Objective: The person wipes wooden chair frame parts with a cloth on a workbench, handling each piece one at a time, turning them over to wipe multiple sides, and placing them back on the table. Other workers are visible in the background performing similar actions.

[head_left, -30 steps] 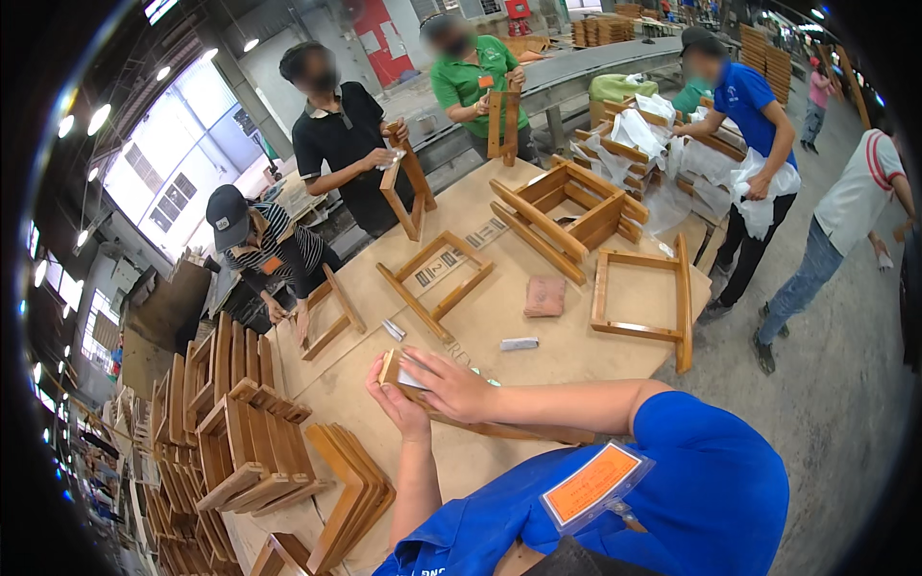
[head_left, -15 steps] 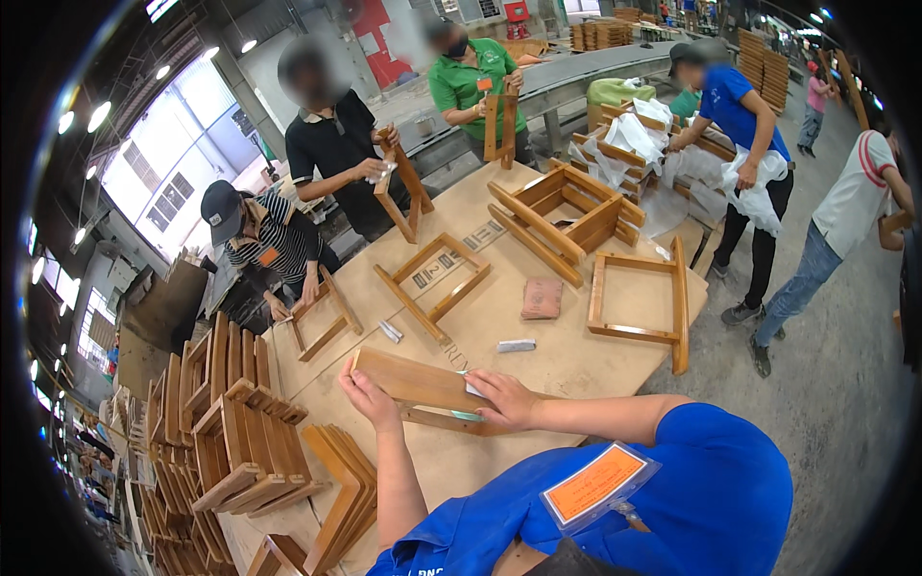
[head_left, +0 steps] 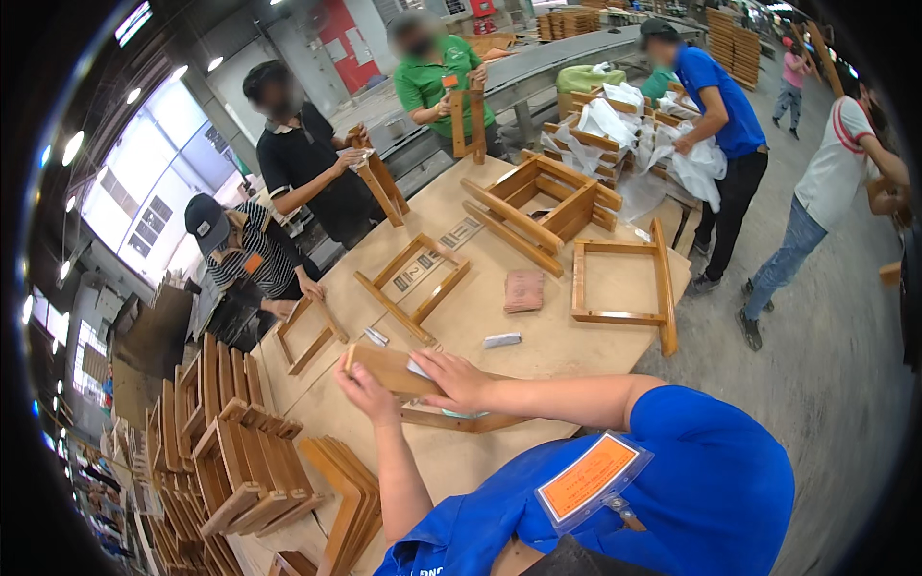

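Observation:
My left hand (head_left: 368, 392) grips the near-left end of a wooden frame (head_left: 390, 369), which I hold tilted above the table. My right hand (head_left: 457, 380) lies over the frame's broad upper board, fingers pressed on a folded pale piece that looks like sandpaper (head_left: 417, 368). Part of that piece is hidden under the fingers. Beneath the right hand, a lower rail of the same frame (head_left: 495, 422) shows. Just beyond my hands lie another folded pale piece (head_left: 502, 340) and a reddish-brown stack of sheets (head_left: 523, 291).
Wooden frames stand or lie on the tabletop (head_left: 576, 360), including an assembled one (head_left: 552, 206) and an open one (head_left: 663, 288). Stacked frames (head_left: 240, 451) and angled wooden parts (head_left: 346, 490) crowd the left. Several people work around the table; one handles white wrapping (head_left: 691, 158).
My right hand has slid left along the board, closer to my left hand, with the folded piece under it. The whole view has shifted slightly. Across the table, a person in black has tilted their frame.

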`<state>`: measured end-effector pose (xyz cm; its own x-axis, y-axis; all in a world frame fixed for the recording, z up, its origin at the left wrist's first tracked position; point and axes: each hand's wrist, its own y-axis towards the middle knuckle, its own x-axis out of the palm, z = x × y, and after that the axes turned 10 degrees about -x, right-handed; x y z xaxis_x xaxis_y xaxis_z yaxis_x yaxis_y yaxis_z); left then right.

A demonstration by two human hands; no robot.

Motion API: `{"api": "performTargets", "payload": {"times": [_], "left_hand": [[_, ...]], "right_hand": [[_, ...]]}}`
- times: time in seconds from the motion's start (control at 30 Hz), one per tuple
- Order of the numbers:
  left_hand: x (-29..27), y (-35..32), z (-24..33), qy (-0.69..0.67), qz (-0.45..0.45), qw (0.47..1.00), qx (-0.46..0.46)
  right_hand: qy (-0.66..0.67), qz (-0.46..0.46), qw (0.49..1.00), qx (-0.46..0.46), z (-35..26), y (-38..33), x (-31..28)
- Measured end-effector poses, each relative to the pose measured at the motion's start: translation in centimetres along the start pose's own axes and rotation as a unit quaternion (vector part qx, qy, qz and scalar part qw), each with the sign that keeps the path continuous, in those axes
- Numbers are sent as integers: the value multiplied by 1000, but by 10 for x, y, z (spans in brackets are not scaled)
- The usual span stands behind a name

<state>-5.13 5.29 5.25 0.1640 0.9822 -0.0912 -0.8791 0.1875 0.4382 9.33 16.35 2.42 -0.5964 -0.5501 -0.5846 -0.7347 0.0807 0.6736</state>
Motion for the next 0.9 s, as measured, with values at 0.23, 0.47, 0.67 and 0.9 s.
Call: {"api": "performTargets", "payload": {"times": [0.23, 0.47, 0.67, 0.9], "left_hand": [[-63, 42, -41, -7, 89, 994, -67], [-79, 50, -52, -18, 63, 994, -83], [-75, 47, -36, -65, 49, 991, -108], [-49, 29, -22, -49, 23, 997, -62]], "right_hand": [[-70, -160, 979, 108, 41, -125, -25], [-86, -200, 966, 141, 54, -231, -63], [-84, -129, 951, 269, 65, -209, -83], [-72, -37, 996, -23, 10, -78, -20]]}}
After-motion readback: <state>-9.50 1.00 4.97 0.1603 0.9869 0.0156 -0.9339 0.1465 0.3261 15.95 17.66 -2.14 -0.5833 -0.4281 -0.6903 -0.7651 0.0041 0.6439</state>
